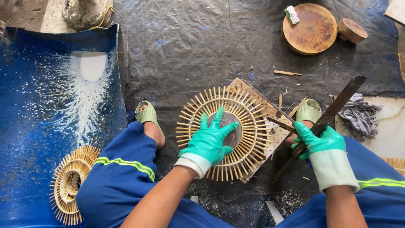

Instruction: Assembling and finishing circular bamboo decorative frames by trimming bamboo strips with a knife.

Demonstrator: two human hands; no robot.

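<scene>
The left hand, in a green glove with a white cuff, lies flat with its fingers spread wide over the dark round centre of a bamboo sunburst disc; it presses on the disc rather than gripping it. The disc, a ring of thin bamboo sticks radiating outward, rests on a square wooden board set on the dark plastic sheet that covers the floor, between the person's two feet in pale green sandals. The right hand, gloved the same, has its fingers closed round a long dark flat blade; the blade slants up to the right, its lower end near the board's right edge. A second bamboo disc lies to the left on a curved blue plastic piece splashed with white; a crumpled grey cloth sits just beside the blade on the right; a round wooden block and a smaller wooden round lie well apart at the top right; the legs wear blue trousers with yellow-green stripes.
</scene>
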